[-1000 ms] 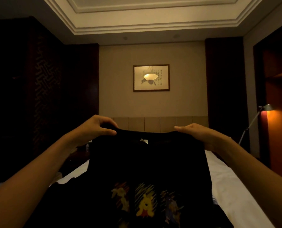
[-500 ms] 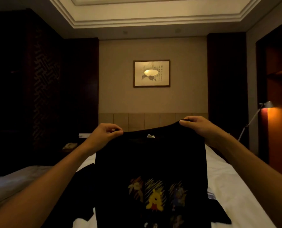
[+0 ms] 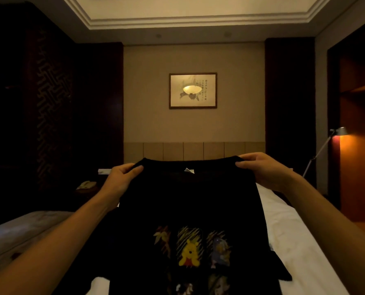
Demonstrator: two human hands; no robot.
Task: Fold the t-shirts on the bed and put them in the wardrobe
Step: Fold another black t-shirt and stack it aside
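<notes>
I hold up a black t-shirt (image 3: 190,201) with a cartoon print of a yellow bear on its front, above the white bed (image 3: 292,237). My left hand (image 3: 122,182) pinches the shirt's left shoulder and my right hand (image 3: 260,169) pinches the right shoulder. The shirt hangs spread between them, collar label showing at the top. Its lower part drops out of view at the bottom. An open wardrobe (image 3: 360,116) with a wooden shelf stands at the far right.
A padded headboard (image 3: 194,151) and a framed picture (image 3: 192,90) are on the far wall. A lit floor lamp (image 3: 334,133) stands right of the bed. Dark panelling fills the left side, with a bedside table (image 3: 85,186) below it.
Both hands moved down and slightly apart in view, stretching the shirt wider. More of the print on the shirt's front now shows.
</notes>
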